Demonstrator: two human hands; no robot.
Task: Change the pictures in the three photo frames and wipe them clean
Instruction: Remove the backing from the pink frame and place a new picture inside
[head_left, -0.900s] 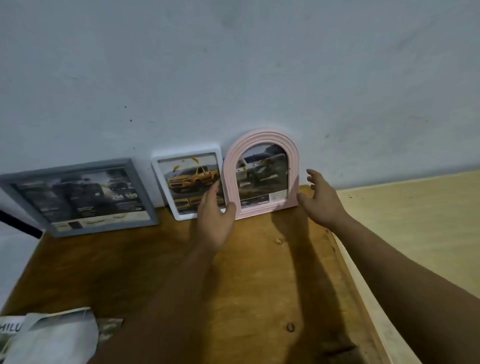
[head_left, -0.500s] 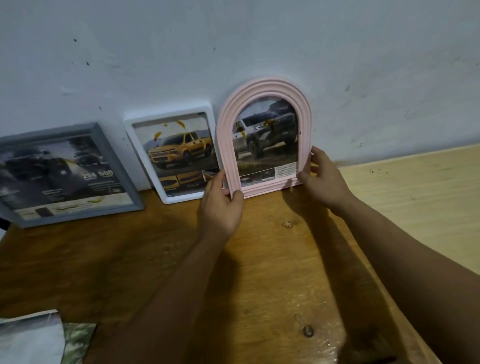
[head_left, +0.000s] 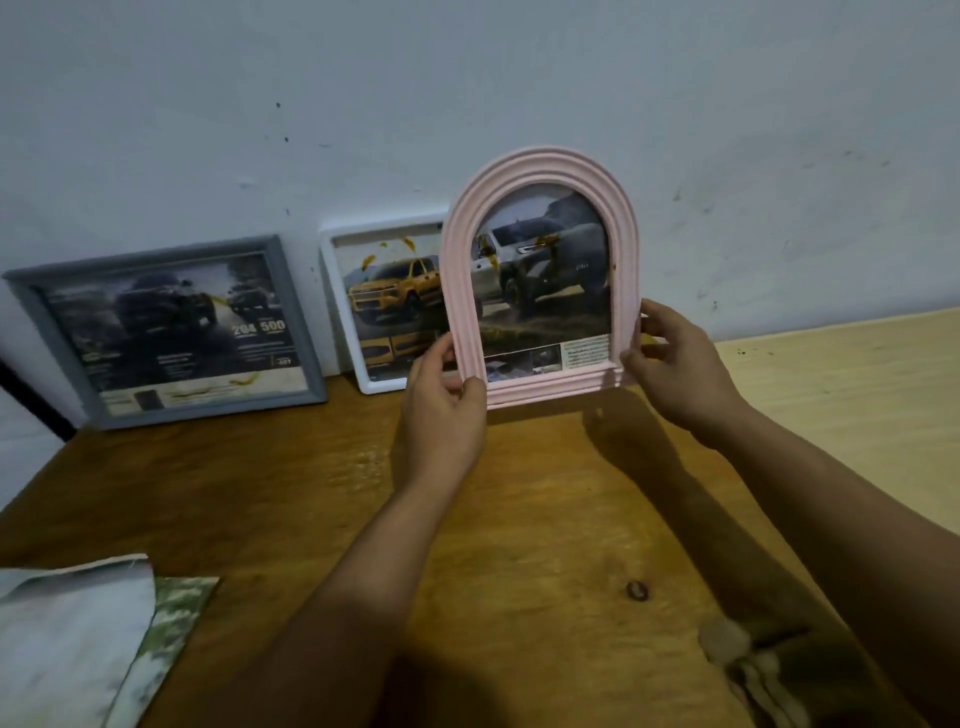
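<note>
- At the far left, loose printed sheets (head_left: 78, 639) lie on the worktop (head_left: 322, 509); their near edges are cut off, and I can't read what they show.
- The grey frame (head_left: 166, 332) leans against the wall (head_left: 467, 78), with a dark car picture behind smeared glass. Its text is too blurred to read.
- The white frame (head_left: 384, 306) stands just beside it, with a yellow truck inside. Its right side is hidden behind the pink one.
- My left hand (head_left: 441, 410) pinches the lower left corner of the pink arched frame (head_left: 540, 275), thumb on the front.
- I hold that frame upright, apparently just clear of the worktop, in front of the wall.
- My right hand (head_left: 675, 364) grips its lower right edge, fingers curled behind.
- I judge this to be the first step: taking up one frame to open it. Next I need to turn it over to reach the backing, which is hidden now.
- At the lower right, a pale cloth-like thing (head_left: 748, 660) lies in shadow, hard to make out.
</note>
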